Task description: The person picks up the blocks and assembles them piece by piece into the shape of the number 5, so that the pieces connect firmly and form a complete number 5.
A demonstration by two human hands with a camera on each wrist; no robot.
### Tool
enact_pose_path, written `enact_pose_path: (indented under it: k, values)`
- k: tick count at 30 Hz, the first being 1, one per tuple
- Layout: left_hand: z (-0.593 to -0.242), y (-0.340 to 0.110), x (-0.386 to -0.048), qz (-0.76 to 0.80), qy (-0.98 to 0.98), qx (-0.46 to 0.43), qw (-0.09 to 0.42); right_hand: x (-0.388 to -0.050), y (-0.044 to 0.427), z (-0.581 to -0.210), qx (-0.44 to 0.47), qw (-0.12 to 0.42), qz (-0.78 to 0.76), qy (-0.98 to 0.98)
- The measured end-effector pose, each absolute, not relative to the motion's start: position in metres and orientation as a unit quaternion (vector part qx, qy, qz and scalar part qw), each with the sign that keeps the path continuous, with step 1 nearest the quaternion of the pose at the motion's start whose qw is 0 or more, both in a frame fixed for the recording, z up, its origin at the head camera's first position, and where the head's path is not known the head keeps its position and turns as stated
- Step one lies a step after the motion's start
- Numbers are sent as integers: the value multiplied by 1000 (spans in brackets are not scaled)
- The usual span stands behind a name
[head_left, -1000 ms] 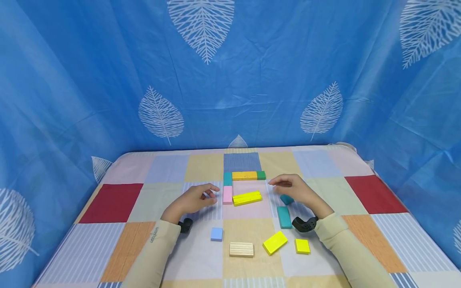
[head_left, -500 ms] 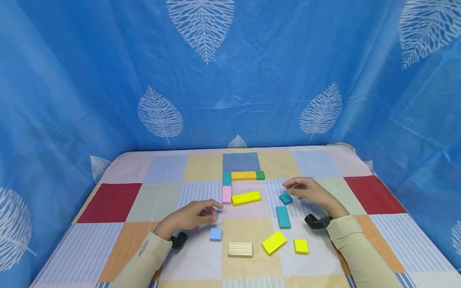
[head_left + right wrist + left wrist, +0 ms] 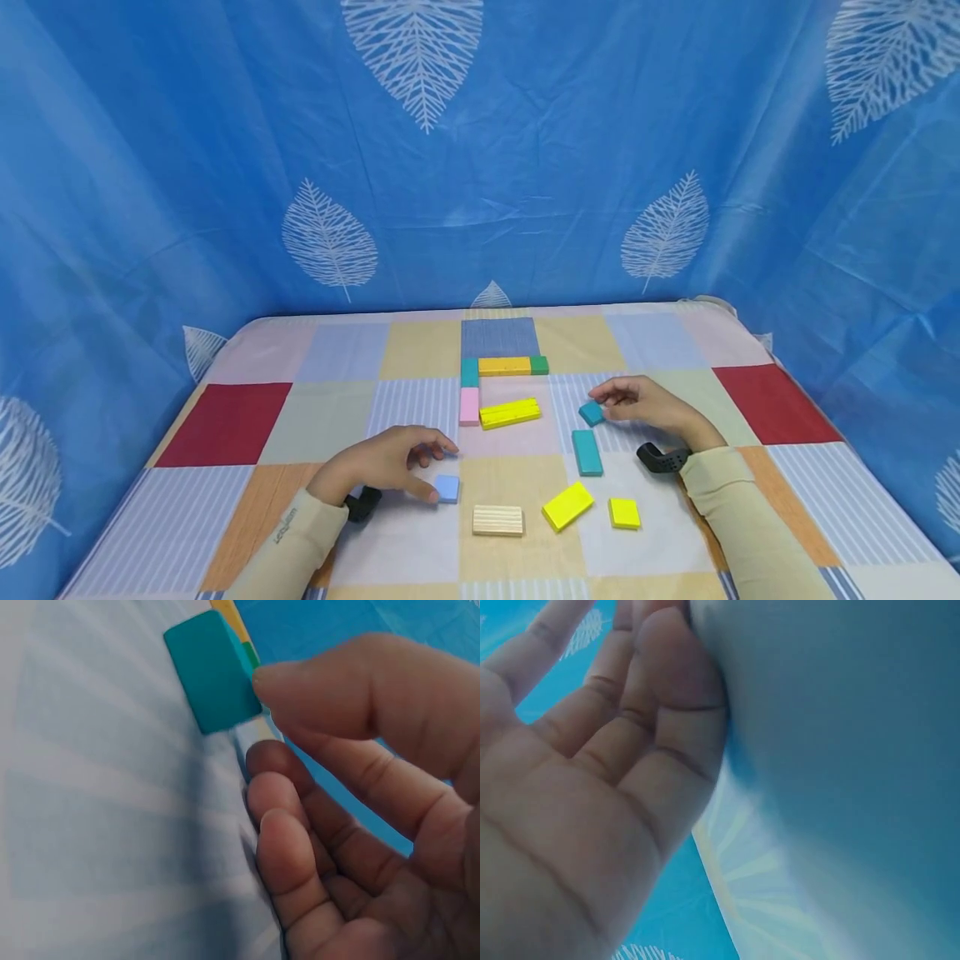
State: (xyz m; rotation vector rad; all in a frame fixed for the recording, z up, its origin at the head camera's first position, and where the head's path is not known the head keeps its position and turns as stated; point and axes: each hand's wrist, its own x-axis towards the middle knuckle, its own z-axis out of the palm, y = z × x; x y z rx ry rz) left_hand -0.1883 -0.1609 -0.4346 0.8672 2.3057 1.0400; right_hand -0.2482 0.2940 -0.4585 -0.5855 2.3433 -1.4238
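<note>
My left hand (image 3: 386,458) hovers beside a small blue block (image 3: 447,488), its thumb close to the block's left side and its fingers loosely bent. The left wrist view shows the left palm (image 3: 570,802) with no block between its fingers. At the right, my right hand (image 3: 648,406) is at a small teal block (image 3: 591,412). In the right wrist view the right thumb (image 3: 315,690) meets an edge of that teal block (image 3: 214,675). Behind the thumb the index fingertip is hidden, so a pinch cannot be made out.
An angled row holds a teal block (image 3: 469,372), a pink block (image 3: 469,406), an orange block (image 3: 504,366) and a green block (image 3: 538,365). Yellow sticks (image 3: 510,413) lie inside it. Nearer are a long teal block (image 3: 587,452), yellow blocks (image 3: 567,506) and a ridged wooden block (image 3: 497,521).
My left hand has come back toward me, to the small blue block. My right hand has moved right and slightly nearer, to the small teal block. The other blocks keep their places.
</note>
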Motion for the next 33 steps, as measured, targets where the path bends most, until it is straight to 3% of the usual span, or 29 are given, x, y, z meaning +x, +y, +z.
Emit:
enact_pose_path:
  k: [21, 33]
  values:
    - [-439, -162, -189, 356, 851, 315, 222, -248, 294, -462, -223, 147, -478, 837]
    - [-437, -160, -186, 355, 854, 309, 220, -244, 277, -457, -172, 120, -442, 872]
